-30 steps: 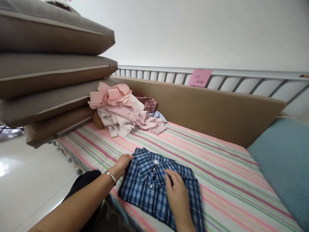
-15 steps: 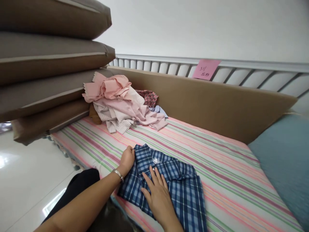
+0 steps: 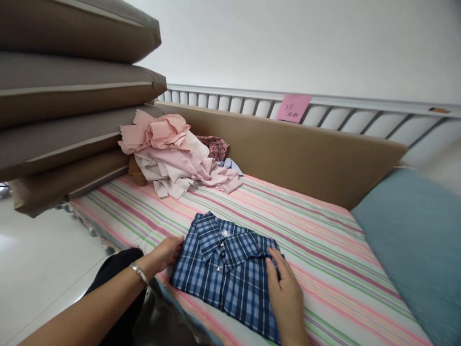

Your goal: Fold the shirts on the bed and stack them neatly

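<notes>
A folded blue plaid shirt [image 3: 225, 269] lies collar-up on the striped mattress [image 3: 317, 250] near its front edge. My left hand [image 3: 167, 251], with a bracelet on the wrist, touches the shirt's left edge, fingers curled against the fabric. My right hand [image 3: 284, 293] lies on the shirt's right edge, fingers stretched flat along it. Neither hand lifts the shirt.
A heap of pink, striped and floral clothes [image 3: 176, 156] sits at the far left of the mattress. Stacked brown cushions [image 3: 68, 91] overhang the left side. A tan backrest [image 3: 295, 149] lines the rear, with a pink note [image 3: 293, 107] on the white rail. A teal cushion [image 3: 414, 245] fills the right.
My right hand has slid from the shirt's middle to its right edge. My left hand has slipped from the collar corner down the left edge. The view shifted slightly.
</notes>
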The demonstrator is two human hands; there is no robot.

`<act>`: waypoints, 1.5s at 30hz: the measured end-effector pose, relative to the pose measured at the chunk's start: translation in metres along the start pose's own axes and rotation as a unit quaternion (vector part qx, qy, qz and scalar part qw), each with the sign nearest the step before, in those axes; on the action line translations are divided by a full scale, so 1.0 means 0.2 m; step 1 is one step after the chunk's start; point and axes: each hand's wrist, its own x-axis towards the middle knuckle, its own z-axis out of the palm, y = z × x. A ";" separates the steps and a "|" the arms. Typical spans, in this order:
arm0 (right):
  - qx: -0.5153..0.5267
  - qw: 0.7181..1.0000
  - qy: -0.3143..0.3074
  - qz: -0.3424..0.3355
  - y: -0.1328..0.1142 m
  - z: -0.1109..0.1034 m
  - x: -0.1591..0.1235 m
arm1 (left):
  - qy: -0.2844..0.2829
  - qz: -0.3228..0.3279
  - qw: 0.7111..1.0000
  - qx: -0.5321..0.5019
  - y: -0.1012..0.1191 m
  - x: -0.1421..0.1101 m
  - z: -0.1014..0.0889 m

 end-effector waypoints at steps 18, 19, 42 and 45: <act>-0.214 0.976 -0.044 0.008 0.24 0.16 -0.14 | 0.154 0.202 0.924 0.287 -0.06 -0.05 0.03; -0.190 0.981 -0.042 0.009 0.24 0.15 -0.13 | 0.156 0.204 0.921 0.293 -0.05 -0.05 0.02; 0.365 0.879 -0.079 0.298 0.26 0.06 0.19 | -0.003 0.051 0.997 0.054 0.29 0.22 0.20; 0.379 0.880 -0.059 0.281 0.23 0.06 0.21 | -0.028 0.089 0.995 0.027 0.34 0.17 0.19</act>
